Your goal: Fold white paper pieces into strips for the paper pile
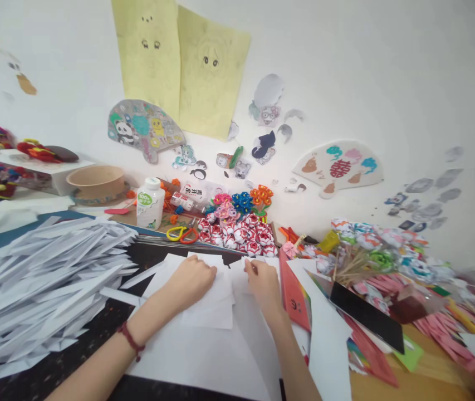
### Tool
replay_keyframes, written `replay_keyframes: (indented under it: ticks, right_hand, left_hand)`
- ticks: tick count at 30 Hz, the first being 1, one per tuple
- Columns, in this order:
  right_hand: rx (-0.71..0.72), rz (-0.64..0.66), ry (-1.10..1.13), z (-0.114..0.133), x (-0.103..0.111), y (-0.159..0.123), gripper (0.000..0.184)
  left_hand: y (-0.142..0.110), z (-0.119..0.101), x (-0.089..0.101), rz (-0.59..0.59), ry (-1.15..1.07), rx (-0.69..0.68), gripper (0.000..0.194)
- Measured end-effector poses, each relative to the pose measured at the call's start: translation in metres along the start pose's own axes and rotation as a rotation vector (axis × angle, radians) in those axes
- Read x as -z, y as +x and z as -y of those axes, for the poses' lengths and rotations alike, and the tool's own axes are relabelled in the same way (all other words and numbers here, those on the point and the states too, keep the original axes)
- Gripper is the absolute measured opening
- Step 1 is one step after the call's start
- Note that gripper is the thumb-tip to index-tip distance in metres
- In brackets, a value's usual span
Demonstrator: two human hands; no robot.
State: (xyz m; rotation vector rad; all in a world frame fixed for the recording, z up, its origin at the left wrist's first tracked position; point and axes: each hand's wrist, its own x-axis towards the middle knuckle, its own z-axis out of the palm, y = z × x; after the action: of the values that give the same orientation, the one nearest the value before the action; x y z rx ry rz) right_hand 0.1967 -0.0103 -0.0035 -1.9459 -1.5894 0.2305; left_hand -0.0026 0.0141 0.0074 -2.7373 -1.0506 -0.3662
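My left hand (195, 280) is closed, its fingers curled down at the top of a small white paper (207, 314). A dark red cord bracelet circles that wrist. Thumb and forefinger of my right hand (263, 283) are pinched together at a white paper piece (240, 281) just to the right. Between the hands, a narrow dark gap shows at the papers' upper edge; whether the two pieces are joined is unclear. Both lie over larger white sheets (220, 362). The fingertips of my left hand are hidden.
A big heap of folded white paper strips (45, 278) lies left. Behind stand a white bottle (150, 203), scissors (182, 234) and red-and-white paper flowers (241, 234). To the right are a red triangular packet (293, 295), a black phone-like slab (366, 317) and piled craft pieces (412, 256).
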Motion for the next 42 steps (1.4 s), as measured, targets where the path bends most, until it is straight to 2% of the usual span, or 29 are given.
replay_keyframes:
  ticks: [2,4,6,9,11,14,17,22,25,28,30,32,36,39,42]
  right_hand:
    - [0.003,0.113,0.256,0.001,-0.008,0.001,0.047]
    - [-0.061,0.258,0.566,0.004,-0.015,0.000,0.053]
    - [-0.131,0.382,0.850,0.010,-0.017,-0.002,0.060]
    - [-0.130,0.461,1.133,0.018,-0.011,-0.005,0.059]
    - [-0.121,0.472,1.223,0.022,-0.004,-0.006,0.050]
    - [-0.145,0.442,1.263,0.023,0.002,-0.006,0.032]
    - [-0.138,0.382,1.243,0.024,0.003,-0.007,0.020]
    - [-0.100,0.482,1.199,0.027,0.004,-0.009,0.018]
    - [-0.056,0.546,1.212,0.027,0.005,-0.010,0.026]
    - [-0.067,0.519,1.279,0.025,0.005,-0.009,0.032]
    - [-0.091,0.469,1.342,0.023,0.005,-0.007,0.032]
    - [-0.104,0.447,1.386,0.021,0.006,-0.006,0.031]
    - [-0.167,0.517,1.399,0.020,0.006,-0.006,0.032]
    - [-0.210,0.561,1.369,0.021,0.003,-0.007,0.034]
    - [-0.174,0.586,1.346,0.022,-0.002,-0.009,0.039]
  left_hand:
    - [0.002,0.000,0.002,-0.115,0.022,0.070,0.023]
    - [0.003,-0.001,0.006,-0.248,-0.011,0.103,0.023]
    - [0.003,-0.002,0.010,-0.322,-0.089,0.023,0.023]
    - [0.003,-0.007,0.014,-0.315,-0.179,-0.170,0.022]
    - [0.003,-0.010,0.015,-0.292,-0.202,-0.221,0.022]
    - [0.003,-0.012,0.016,-0.270,-0.238,-0.212,0.022]
    - [0.004,-0.011,0.016,-0.255,-0.290,-0.142,0.023]
    - [0.005,-0.008,0.014,-0.324,-0.365,0.063,0.022]
    - [0.006,-0.003,0.009,-0.440,-0.436,0.254,0.050]
    - [0.007,0.003,0.003,-0.496,-0.618,0.404,0.075]
    - [0.008,0.006,0.000,-0.451,-0.781,0.411,0.072]
    - [0.009,0.008,-0.001,-0.389,-0.906,0.352,0.061]
    - [0.010,0.006,-0.002,-0.323,-1.012,0.271,0.040]
    - [0.010,0.003,-0.001,-0.300,-1.077,0.310,0.035]
    - [0.011,-0.002,0.002,-0.319,-1.165,0.327,0.035]
